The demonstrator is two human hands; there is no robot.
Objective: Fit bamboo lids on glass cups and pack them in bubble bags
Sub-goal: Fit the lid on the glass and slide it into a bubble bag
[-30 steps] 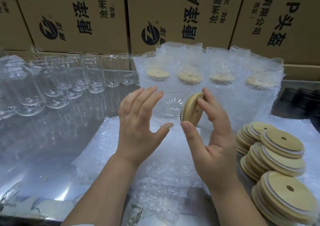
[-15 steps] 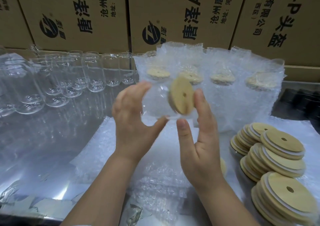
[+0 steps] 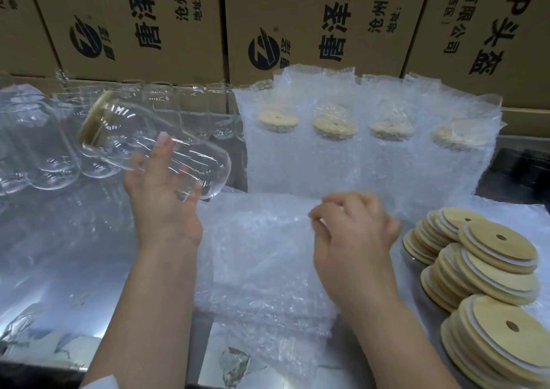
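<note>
Swung left, glass cup (image 3: 125,134) tilts, gripped by left hand (image 3: 162,201) — right hand (image 3: 354,240) pinches bubble bag (image 3: 262,257).

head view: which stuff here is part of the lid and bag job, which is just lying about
Job: left hand holding lidded cup; right hand pinching bag; lid stacks; empty cups; packed cups.
Lying about: cartons; plastic scrap.

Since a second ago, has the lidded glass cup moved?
Yes. The glass cup, in the left hand, went left: away from the packed bubble bags, now in front of the empty glasses.
</note>
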